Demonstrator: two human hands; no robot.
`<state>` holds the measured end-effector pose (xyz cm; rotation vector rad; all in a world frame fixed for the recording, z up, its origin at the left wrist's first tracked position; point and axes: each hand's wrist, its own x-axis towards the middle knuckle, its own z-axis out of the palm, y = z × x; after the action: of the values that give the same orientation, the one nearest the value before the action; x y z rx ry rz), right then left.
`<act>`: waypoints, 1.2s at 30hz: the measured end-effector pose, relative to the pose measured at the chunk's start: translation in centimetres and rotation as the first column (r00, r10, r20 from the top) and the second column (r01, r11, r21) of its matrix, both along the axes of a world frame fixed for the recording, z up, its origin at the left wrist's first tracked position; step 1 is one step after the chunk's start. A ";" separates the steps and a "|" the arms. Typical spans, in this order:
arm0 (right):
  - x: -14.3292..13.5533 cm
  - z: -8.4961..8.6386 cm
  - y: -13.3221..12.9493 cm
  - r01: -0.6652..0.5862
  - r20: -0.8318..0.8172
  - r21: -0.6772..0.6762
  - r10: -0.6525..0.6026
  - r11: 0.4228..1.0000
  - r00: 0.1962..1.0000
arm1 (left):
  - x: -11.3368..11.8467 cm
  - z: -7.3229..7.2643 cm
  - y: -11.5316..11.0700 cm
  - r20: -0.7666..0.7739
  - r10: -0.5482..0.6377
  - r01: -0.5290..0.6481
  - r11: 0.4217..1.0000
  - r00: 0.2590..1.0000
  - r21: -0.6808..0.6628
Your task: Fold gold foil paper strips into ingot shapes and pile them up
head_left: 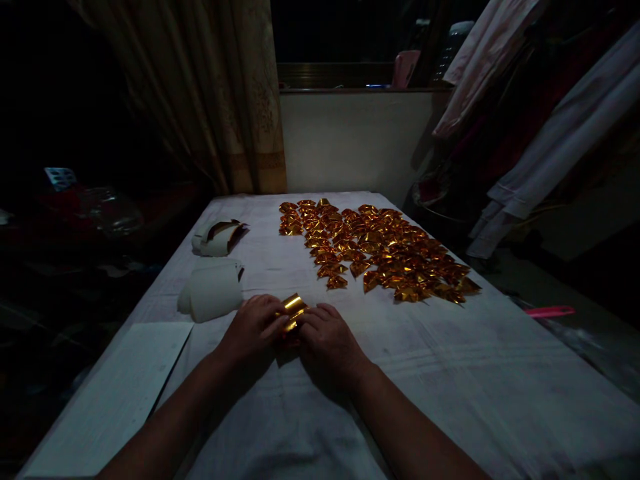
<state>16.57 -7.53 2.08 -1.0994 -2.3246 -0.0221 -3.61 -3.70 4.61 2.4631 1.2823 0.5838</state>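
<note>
A curled sheet of shiny gold foil paper [294, 305] is between my two hands, low over the cloth-covered table. My left hand [257, 323] grips its left side, thumb and fingers closed on it. On its right side, my right hand [327, 333] is closed too, with the fingers bent over the foil. Part of the foil is hidden under the fingers. Beyond the hands, many folded gold foil pieces [380, 247] lie spread in a broad group toward the right of the table.
Curled white sheets [213, 287] stand left of my hands, and a second curled bundle [220, 239] lies behind them. A flat white board [110, 393] rests along the left table edge. Behind the table hangs a curtain [235, 100]; clothes [560, 127] hang at the right.
</note>
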 end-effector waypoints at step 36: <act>0.4 -0.3 0.9 0.394 0.085 -0.307 -0.387 0.867 0.918 | -0.3 -1.6 -3.7 -0.183 0.278 -0.259 0.958 0.943 0.125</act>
<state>16.98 -6.65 1.82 -1.7290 -2.1287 0.1978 -3.89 -7.40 2.98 2.4953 1.7273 0.4839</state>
